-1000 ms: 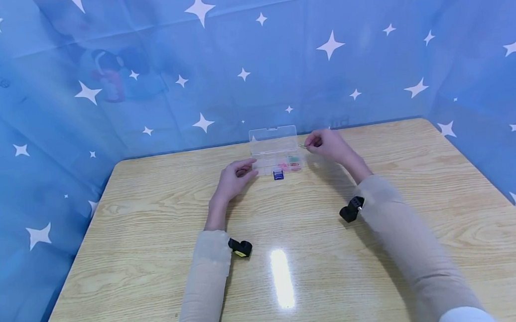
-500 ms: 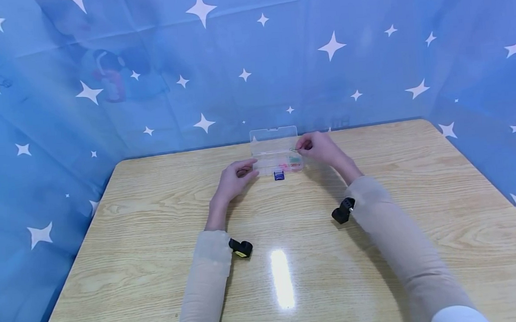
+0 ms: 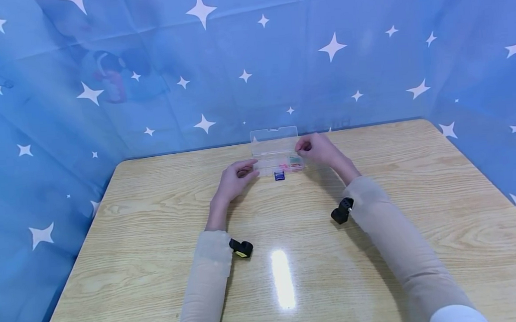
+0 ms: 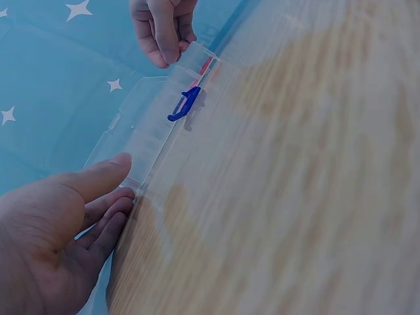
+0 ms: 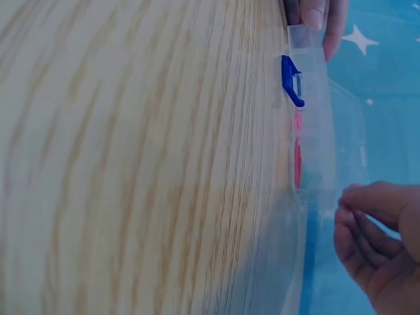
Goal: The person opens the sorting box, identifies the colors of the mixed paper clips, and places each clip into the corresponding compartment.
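A clear plastic compartment box [image 3: 269, 163] lies near the table's back edge, its hinged lid [image 3: 274, 139] raised behind it. My left hand [image 3: 234, 179] holds the box's left end, thumb in front and fingers behind. Above the right end of the box, my right hand [image 3: 322, 149] has thumb and forefinger tips together; whether the thin green clip-like piece is still between them, I cannot tell. Small pink and red pieces [image 5: 298, 161] lie in the right compartments, with a green one [image 3: 295, 159] at the far right. Against the box's front stands a small dark blue plastic piece [image 3: 279, 175].
The light wood table [image 3: 154, 213] spreads out in front of both arms. A blue curtain [image 3: 232, 48] with white stars hangs right behind the back edge. Each wrist bears a black camera, one on the left sleeve [image 3: 241, 248].
My right hand has moved left with the thin green piece, from beside the box to over its right end, then slightly lower. No piece sticks out of its fingertips now. The left hand stays put.
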Demonstrator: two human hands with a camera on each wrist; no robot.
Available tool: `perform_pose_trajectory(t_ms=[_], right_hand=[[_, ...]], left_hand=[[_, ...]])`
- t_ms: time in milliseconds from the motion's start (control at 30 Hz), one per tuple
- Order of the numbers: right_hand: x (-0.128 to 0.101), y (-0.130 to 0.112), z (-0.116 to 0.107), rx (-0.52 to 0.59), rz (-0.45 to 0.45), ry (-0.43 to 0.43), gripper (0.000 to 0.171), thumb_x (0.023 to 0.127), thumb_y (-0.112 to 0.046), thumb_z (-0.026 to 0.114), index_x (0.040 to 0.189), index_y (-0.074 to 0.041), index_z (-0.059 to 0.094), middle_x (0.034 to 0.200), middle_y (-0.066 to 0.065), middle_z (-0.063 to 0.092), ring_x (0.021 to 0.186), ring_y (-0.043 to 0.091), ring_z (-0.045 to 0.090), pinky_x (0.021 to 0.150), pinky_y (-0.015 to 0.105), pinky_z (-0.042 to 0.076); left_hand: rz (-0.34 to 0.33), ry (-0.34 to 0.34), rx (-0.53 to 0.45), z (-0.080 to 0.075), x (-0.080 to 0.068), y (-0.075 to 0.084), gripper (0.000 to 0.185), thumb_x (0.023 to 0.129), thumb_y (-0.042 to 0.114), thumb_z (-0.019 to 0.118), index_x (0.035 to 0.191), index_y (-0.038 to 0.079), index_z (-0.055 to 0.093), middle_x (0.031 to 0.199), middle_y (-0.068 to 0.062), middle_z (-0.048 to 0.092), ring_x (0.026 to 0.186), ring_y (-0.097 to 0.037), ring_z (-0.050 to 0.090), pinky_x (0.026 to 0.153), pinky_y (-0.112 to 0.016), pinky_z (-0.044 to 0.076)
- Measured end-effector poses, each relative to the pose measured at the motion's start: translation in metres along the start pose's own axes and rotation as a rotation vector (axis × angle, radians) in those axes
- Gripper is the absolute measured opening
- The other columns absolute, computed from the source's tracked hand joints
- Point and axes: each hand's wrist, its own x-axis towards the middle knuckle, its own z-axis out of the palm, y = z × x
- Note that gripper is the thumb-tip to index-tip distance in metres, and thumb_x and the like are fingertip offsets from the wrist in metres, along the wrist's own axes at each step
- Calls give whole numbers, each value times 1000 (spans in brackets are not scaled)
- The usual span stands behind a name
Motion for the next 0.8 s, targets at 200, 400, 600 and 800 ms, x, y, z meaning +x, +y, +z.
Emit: perform_pose_trajectory(t_ms=[200, 400, 600, 800], right_hand=[[-2, 3, -1, -3, 6, 1, 15, 99, -3, 61, 109, 5, 69, 104, 18, 68, 96, 30, 63, 87, 41, 56], [-7, 3, -5, -6, -7, 6, 17, 100, -4, 60, 110, 6, 69, 105, 18, 68, 97, 30, 63, 86, 41, 56], [-13, 0, -11, 6, -37, 16, 19, 100, -5, 59, 111, 8, 68, 105, 20, 68, 96, 31, 64, 84, 43, 56], [-21, 0, -15, -8, -55, 17, 20, 101, -7, 59, 111, 8, 68, 105, 20, 68, 96, 32, 64, 85, 45, 56]], left_hand=[[-3, -5, 8, 2, 1, -2, 42, 99, 20, 69, 139, 10, 63, 130, -13, 63, 121, -26, 60, 106, -35, 49], [-8, 0, 9, 2, 0, -1, 41, 99, 19, 68, 139, 10, 62, 130, -14, 63, 121, -27, 60, 107, -35, 49], [-15, 0, -48, -1, -2, -1, 45, 101, 18, 65, 145, 11, 57, 130, -16, 62, 122, -27, 59, 106, -36, 49], [10, 17, -97, -7, -6, 5, 47, 103, 22, 62, 147, 9, 53, 134, -19, 59, 122, -28, 58, 107, -36, 48]])
